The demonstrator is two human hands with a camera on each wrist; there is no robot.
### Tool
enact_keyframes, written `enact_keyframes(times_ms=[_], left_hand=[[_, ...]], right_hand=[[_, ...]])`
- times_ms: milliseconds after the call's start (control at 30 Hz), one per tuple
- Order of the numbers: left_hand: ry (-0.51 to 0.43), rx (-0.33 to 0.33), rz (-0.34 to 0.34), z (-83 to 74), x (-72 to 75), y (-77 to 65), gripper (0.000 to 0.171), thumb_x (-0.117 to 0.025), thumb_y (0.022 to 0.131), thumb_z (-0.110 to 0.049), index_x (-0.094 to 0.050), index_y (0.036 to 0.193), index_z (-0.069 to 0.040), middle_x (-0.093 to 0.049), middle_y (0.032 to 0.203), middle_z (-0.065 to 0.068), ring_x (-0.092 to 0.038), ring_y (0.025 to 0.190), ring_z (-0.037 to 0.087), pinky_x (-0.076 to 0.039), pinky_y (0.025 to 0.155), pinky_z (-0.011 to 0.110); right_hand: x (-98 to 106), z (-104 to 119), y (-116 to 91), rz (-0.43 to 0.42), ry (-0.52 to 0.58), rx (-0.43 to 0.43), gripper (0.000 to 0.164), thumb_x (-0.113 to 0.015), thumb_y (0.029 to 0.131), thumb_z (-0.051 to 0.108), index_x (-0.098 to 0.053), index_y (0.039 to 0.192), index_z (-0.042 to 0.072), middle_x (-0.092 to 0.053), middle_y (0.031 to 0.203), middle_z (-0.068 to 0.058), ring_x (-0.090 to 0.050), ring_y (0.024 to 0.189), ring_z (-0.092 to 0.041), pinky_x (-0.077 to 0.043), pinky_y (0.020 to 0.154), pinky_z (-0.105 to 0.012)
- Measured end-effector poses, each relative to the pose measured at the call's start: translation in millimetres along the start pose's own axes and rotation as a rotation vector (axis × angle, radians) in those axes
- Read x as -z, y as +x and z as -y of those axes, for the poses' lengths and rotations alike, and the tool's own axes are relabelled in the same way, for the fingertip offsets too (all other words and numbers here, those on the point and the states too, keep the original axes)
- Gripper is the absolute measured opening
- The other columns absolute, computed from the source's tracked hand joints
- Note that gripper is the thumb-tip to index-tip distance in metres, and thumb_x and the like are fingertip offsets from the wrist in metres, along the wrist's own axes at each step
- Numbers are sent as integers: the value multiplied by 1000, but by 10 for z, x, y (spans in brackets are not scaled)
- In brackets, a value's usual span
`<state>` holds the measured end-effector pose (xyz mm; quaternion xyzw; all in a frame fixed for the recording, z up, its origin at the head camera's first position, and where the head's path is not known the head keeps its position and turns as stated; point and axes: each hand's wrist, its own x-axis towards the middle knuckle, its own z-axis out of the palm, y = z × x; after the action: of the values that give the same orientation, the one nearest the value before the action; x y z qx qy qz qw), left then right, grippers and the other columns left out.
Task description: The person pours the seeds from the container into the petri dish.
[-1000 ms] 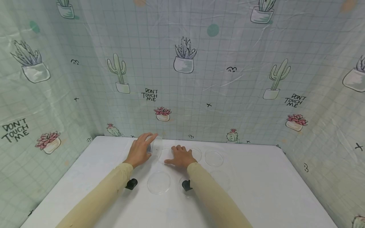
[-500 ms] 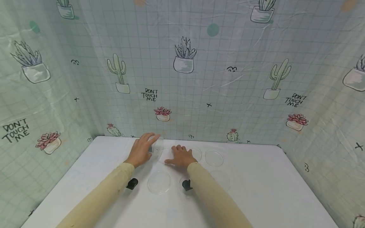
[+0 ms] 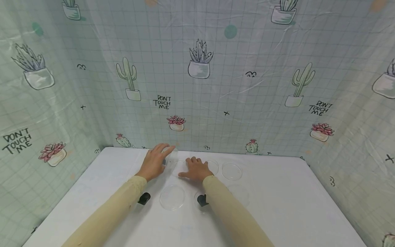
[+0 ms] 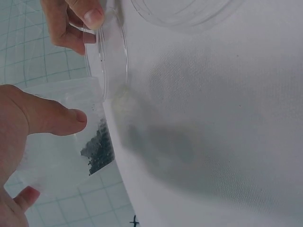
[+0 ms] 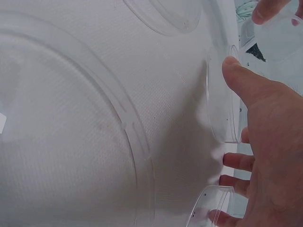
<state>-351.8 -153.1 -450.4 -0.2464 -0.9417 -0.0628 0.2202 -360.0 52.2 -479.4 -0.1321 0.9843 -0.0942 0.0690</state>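
Note:
In the head view my left hand (image 3: 152,163) is raised at the back of the table, holding a clear plastic bag (image 3: 171,161). Small black grains (image 4: 99,149) have gathered in one corner of the bag, my left thumb lying across its side. Just right of the bag, my right hand (image 3: 195,169) holds a shallow clear petri dish (image 5: 222,99) between thumb and fingers. A few dark specks show at this dish. The bag's corner is close beside the dish's rim. Another dish (image 5: 203,208) with dark specks stands by the lower fingers of my right hand.
Several more clear round dishes stand on the white table (image 3: 277,206): one dish (image 3: 231,172) at the back right, another dish (image 3: 172,198) in front. A further dish (image 3: 197,206) is partly hidden by the black right wrist camera (image 3: 202,200). A cactus-print curtain (image 3: 225,96) surrounds the table.
My left hand has shifted slightly right with the bag, closer to the dish at my right hand. The right hand and the dishes have stayed in place.

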Motion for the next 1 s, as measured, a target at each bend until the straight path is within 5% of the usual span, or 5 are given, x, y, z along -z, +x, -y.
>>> enact_keyframes(times_ms=[1000], left_hand=[[27,-44,3,-70,30,59,98,-84,68,-4,-35,150,-27,-48,143,8,-42,135,27,-47,94,50]], right_hand=[[28,26,-51,-14,14,12,83,-55,83,71,-41,144,16,-45,145,-9,-41,136,-30,-33,109,-65]])
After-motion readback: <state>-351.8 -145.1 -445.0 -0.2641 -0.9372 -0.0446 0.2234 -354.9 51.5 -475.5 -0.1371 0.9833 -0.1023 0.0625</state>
